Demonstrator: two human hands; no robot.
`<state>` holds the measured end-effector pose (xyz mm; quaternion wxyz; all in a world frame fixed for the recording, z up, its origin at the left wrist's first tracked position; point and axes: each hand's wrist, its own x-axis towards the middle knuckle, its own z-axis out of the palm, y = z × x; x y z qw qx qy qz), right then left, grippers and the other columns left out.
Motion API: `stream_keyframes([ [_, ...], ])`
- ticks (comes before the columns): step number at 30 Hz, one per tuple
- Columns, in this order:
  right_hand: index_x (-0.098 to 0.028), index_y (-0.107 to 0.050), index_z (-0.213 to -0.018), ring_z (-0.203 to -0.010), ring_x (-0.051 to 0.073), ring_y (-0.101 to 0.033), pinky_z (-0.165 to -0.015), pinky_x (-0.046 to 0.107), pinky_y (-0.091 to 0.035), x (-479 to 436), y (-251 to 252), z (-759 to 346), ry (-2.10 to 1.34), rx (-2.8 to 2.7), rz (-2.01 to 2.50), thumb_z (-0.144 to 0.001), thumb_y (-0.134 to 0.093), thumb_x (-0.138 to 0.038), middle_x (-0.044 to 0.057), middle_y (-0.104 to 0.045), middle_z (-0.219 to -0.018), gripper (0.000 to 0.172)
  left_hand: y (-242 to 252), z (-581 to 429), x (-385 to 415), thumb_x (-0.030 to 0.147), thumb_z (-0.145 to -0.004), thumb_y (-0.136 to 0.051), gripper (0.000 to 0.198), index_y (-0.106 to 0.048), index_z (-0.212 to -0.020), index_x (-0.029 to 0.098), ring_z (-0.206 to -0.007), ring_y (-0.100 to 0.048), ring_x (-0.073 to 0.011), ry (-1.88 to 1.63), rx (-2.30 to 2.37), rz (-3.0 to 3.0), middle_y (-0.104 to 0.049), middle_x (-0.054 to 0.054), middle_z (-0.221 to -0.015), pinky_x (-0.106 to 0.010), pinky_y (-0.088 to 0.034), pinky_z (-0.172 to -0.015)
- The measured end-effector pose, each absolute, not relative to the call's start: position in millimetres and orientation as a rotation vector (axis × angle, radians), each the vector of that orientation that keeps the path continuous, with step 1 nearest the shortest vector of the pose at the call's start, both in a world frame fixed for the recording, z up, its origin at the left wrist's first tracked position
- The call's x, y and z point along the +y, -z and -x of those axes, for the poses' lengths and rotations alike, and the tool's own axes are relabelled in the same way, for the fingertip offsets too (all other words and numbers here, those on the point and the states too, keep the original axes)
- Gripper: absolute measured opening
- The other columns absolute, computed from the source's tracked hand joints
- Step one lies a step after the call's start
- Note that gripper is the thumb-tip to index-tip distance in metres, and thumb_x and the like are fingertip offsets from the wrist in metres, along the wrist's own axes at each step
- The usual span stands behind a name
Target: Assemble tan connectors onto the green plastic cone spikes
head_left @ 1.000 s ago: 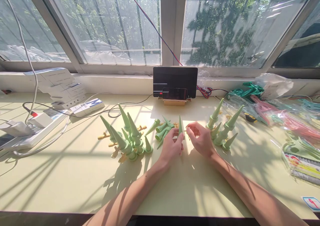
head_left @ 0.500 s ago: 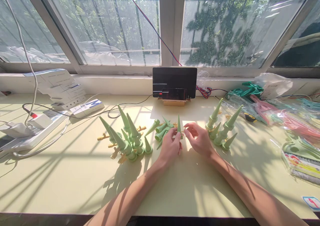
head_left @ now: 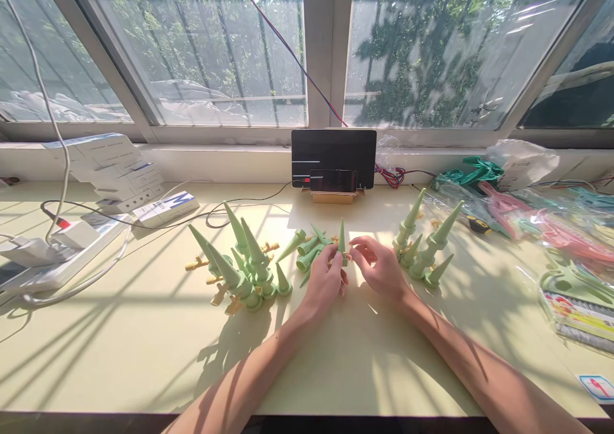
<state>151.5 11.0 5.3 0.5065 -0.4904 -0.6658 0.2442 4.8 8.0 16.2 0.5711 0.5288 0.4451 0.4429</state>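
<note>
In my left hand, thumb and fingers are closed around a pale green cone-topped piece, held upright with its tip pointing up. A bit of tan shows at its right side, near the fingertips of my right hand. The right fingers are curled in a pinch beside the cone; what they hold, if anything, I cannot make out. Just behind my left hand lies a small pile of loose green tubes and cones. Left of it stands a cluster of green spired pieces with tan pegs. To the right are more green spired pieces.
A black tablet with a phone in front leans on a cardboard stand near the window. White boxes and a power strip with cables occupy the left. Plastic bags with pink and green parts lie at right.
My right fingertips have moved slightly left, closer to the green cone piece. The tan bit now shows against the cone's side. My left hand keeps its grip.
</note>
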Motion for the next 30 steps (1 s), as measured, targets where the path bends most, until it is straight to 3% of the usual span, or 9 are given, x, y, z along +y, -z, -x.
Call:
stream_keyframes([
  [23,-0.020,-0.062,-0.101,-0.060,0.017,-0.066,-0.062,0.031,-0.053,10.5,-5.3,-151.5,-0.609,-1.596,1.168,-0.094,-0.056,-0.036,0.005,-0.070,-0.081,0.018,-18.9,-4.3,8.8,0.033,-0.094,-0.050,0.023,-0.063,-0.108,0.020,-0.051,-0.053,-0.0080,-1.074,0.993,-1.172,-0.063,-0.007,-0.101,-0.023,-0.043,-0.040],
  [30,-0.020,-0.062,-0.094,-0.060,0.015,-0.064,-0.057,0.030,-0.051,12.5,-4.3,-151.7,-0.599,-1.591,1.160,-0.092,-0.060,-0.041,0.007,-0.070,-0.091,0.021,-18.9,-3.8,10.6,0.035,-0.092,-0.055,0.024,-0.062,-0.106,0.018,-0.050,-0.052,-0.0081,-1.114,1.007,-1.163,-0.058,-0.003,-0.089,-0.023,-0.042,-0.039],
])
